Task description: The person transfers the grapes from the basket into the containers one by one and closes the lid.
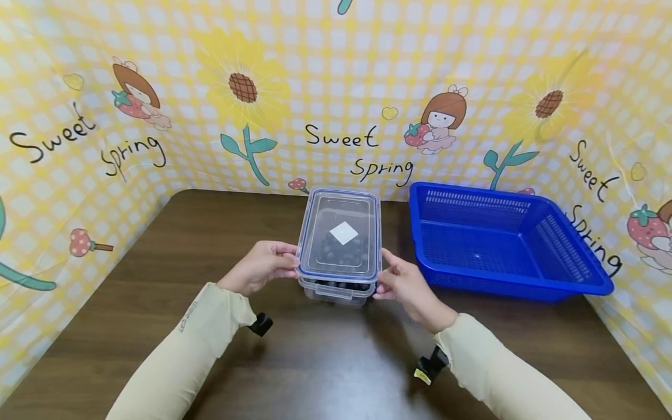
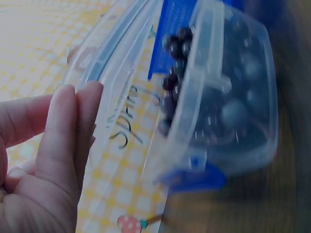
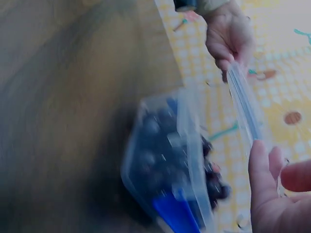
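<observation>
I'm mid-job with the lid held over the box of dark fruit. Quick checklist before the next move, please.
1. Lid held at both sides: ok, the left hand and right hand grip opposite edges.
2. Lid seated on the box: not ok, both wrist views show a gap.
3. Fruit below the rim: not ok, some sits above it.
4. Box upright on the table: ok.
5. Blue side flaps out of the lid's way: cannot tell.
6. Blue basket clear of the box: ok, it stands apart, to the right.
</observation>
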The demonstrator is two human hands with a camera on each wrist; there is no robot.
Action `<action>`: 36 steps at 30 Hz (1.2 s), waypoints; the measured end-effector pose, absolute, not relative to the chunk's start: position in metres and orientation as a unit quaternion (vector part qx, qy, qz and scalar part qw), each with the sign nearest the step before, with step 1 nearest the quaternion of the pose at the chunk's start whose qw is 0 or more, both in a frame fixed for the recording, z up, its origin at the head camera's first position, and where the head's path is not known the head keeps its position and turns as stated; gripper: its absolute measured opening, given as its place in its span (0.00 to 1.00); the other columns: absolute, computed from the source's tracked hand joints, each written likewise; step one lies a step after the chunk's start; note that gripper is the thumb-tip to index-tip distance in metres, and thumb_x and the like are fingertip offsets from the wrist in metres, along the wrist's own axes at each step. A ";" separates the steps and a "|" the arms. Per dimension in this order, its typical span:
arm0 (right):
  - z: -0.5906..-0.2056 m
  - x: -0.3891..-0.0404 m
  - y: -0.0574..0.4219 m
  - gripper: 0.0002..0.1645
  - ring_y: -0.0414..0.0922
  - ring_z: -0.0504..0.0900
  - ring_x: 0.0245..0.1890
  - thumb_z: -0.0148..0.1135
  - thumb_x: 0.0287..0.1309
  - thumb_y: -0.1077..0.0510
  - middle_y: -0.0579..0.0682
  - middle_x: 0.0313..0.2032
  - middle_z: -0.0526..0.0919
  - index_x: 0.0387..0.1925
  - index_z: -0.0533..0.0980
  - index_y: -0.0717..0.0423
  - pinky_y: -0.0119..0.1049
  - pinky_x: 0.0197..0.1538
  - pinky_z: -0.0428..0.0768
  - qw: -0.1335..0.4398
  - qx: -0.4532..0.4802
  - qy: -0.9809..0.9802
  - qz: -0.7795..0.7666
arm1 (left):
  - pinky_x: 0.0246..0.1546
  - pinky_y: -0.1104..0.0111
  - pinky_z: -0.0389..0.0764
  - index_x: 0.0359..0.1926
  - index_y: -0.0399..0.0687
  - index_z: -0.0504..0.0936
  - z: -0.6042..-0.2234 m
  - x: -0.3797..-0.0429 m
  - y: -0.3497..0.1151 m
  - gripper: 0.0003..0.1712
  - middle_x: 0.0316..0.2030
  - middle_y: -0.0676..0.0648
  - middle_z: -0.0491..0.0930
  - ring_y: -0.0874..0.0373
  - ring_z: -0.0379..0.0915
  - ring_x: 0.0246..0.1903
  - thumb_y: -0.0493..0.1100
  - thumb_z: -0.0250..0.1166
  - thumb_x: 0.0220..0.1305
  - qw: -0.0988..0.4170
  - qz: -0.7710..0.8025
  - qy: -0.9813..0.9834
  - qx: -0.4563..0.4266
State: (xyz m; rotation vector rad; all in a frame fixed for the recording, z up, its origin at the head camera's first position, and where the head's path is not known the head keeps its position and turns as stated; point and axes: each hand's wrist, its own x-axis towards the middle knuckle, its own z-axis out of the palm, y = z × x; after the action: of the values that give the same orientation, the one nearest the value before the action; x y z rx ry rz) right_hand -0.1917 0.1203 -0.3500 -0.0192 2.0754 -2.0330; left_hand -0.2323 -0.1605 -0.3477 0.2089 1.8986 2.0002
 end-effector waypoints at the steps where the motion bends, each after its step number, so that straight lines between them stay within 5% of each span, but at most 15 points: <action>1: -0.348 -0.192 0.125 0.34 0.36 0.74 0.20 0.44 0.64 0.74 0.50 0.25 0.72 0.71 0.51 0.69 0.32 0.32 0.82 0.114 -0.015 0.714 -0.691 | 0.32 0.72 0.82 0.54 0.09 0.63 -0.347 -0.233 -0.159 0.22 0.26 0.47 0.82 0.61 0.80 0.24 0.22 0.54 0.61 0.188 0.713 0.671 0.073; 5: -0.345 -0.198 0.138 0.29 0.41 0.80 0.27 0.47 0.65 0.73 0.56 0.32 0.79 0.67 0.59 0.71 0.34 0.38 0.83 0.064 -0.086 0.776 -0.621 | 0.32 0.72 0.82 0.54 0.10 0.62 -0.345 -0.233 -0.155 0.21 0.25 0.48 0.81 0.62 0.80 0.24 0.21 0.52 0.61 0.195 0.719 0.663 0.068; 10: -0.351 -0.210 0.141 0.30 0.56 0.84 0.38 0.63 0.52 0.75 0.63 0.41 0.80 0.59 0.71 0.72 0.43 0.42 0.82 -0.127 -0.167 0.851 -0.481 | 0.32 0.73 0.82 0.53 0.10 0.64 -0.336 -0.226 -0.154 0.20 0.26 0.47 0.82 0.61 0.80 0.24 0.22 0.52 0.62 0.206 0.717 0.661 0.079; 20: -0.354 -0.229 0.145 0.19 0.60 0.77 0.47 0.75 0.39 0.71 0.66 0.43 0.79 0.38 0.81 0.71 0.49 0.51 0.76 -0.440 -0.238 0.789 -0.357 | 0.33 0.73 0.82 0.52 0.13 0.68 -0.311 -0.210 -0.154 0.19 0.29 0.47 0.83 0.60 0.81 0.24 0.24 0.54 0.62 0.229 0.706 0.660 0.116; 24: -0.354 -0.240 0.146 0.17 0.63 0.78 0.50 0.73 0.50 0.59 0.67 0.45 0.81 0.36 0.81 0.71 0.41 0.58 0.73 -0.497 -0.269 0.739 -0.366 | 0.34 0.73 0.82 0.53 0.14 0.67 -0.301 -0.207 -0.155 0.19 0.30 0.49 0.84 0.62 0.81 0.27 0.25 0.54 0.63 0.207 0.705 0.666 0.126; 29: -0.347 -0.245 0.144 0.29 0.62 0.80 0.47 0.63 0.60 0.43 0.67 0.41 0.83 0.34 0.81 0.71 0.33 0.59 0.72 -0.531 -0.261 0.713 -0.376 | 0.41 0.73 0.79 0.65 0.21 0.58 -0.294 -0.206 -0.147 0.24 0.37 0.51 0.81 0.65 0.78 0.35 0.31 0.45 0.73 0.152 0.744 0.638 0.131; 33: -0.342 -0.243 0.137 0.17 0.60 0.82 0.44 0.71 0.53 0.58 0.65 0.39 0.84 0.35 0.81 0.71 0.30 0.56 0.74 -0.514 -0.253 0.715 -0.401 | 0.45 0.75 0.76 0.72 0.33 0.52 -0.300 -0.215 -0.140 0.29 0.48 0.41 0.75 0.62 0.74 0.43 0.32 0.46 0.73 0.055 0.705 0.689 0.160; 36: -0.340 -0.238 0.129 0.14 0.59 0.82 0.42 0.73 0.42 0.73 0.65 0.39 0.84 0.35 0.81 0.71 0.27 0.53 0.75 -0.489 -0.254 0.713 -0.433 | 0.48 0.69 0.76 0.70 0.31 0.57 -0.313 -0.229 -0.141 0.33 0.55 0.32 0.72 0.51 0.74 0.50 0.26 0.56 0.65 -0.047 0.611 0.765 0.200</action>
State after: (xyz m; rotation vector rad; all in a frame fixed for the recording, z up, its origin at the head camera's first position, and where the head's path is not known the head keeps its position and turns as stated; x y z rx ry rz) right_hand -0.2383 0.1287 -0.3395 -1.2129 3.4050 -2.0660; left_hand -0.2289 -0.1406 -0.3131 0.6496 2.4776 1.9787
